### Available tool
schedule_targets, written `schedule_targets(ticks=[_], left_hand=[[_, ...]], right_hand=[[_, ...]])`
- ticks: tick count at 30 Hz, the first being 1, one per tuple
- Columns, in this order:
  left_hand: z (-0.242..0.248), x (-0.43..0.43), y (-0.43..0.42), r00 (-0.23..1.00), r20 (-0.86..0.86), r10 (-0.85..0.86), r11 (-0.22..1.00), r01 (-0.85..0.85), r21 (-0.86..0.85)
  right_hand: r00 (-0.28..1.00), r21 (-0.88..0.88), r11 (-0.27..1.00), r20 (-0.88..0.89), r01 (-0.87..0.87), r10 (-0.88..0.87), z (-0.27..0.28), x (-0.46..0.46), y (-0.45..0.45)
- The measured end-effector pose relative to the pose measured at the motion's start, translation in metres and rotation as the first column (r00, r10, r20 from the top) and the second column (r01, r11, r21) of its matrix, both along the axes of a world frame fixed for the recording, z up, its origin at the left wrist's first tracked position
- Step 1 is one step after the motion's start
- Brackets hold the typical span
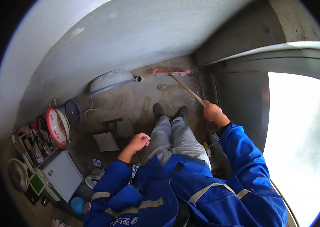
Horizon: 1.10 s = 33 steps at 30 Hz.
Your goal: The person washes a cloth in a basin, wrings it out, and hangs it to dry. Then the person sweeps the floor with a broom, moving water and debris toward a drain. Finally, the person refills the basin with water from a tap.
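Observation:
My right hand (213,111) grips the upper part of a wooden handle (189,90) that slants away to the far wall. At its other end is a broom head (172,73) with red bristles and a grey bar, resting on the concrete floor along the wall's foot. My left hand (138,142) hangs near my left thigh with its fingers loosely curled together, and I see nothing in it. The floor (137,107) in front of my dark shoes (158,110) has damp, darker patches, also below the broom head.
A large metal basin (111,81) leans on the wall, beside a short pipe end (139,79). A low folding seat (106,141) stands left. Beyond it are enamel basins (56,127), a cluttered shelf (33,144) and a white cabinet (62,175). A metal door (239,105) and bright opening lie right.

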<state>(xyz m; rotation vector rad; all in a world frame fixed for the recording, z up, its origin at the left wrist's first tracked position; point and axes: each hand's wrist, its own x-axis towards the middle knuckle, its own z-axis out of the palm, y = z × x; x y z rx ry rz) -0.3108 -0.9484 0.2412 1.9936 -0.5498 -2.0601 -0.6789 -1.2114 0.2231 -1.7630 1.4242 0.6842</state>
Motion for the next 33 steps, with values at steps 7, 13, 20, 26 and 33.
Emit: schedule_targets(ticks=[7, 13, 20, 26, 33], left_hand=[[-0.012, 0.034, 0.044, 0.982, -0.04, 0.185, 0.982, -0.186, -0.017], [-0.025, 0.016, 0.096, 0.908, -0.049, 0.417, 0.909, -0.416, 0.025], [-0.032, -0.072, 0.147, 0.825, 0.061, 0.561, 0.809, -0.563, 0.168], [-0.037, -0.142, 0.159, 0.757, 0.055, 0.651, 0.739, -0.649, 0.18], [-0.045, -0.168, 0.118, 0.723, 0.029, 0.691, 0.709, -0.685, 0.169]], right_hand=[[0.914, -0.223, 0.889, -0.031, -0.401, 0.405, 0.015, 0.068, -0.04], [0.735, -0.352, 0.689, 0.006, -0.634, 0.679, -0.02, 0.123, -0.072], [0.555, -0.356, 0.514, -0.016, -0.78, 0.832, -0.067, 0.171, -0.145], [0.607, -0.35, 0.586, 0.058, -0.731, 0.792, -0.104, 0.148, -0.204], [0.817, -0.168, 0.812, 0.052, -0.559, 0.574, -0.086, 0.058, -0.176]])
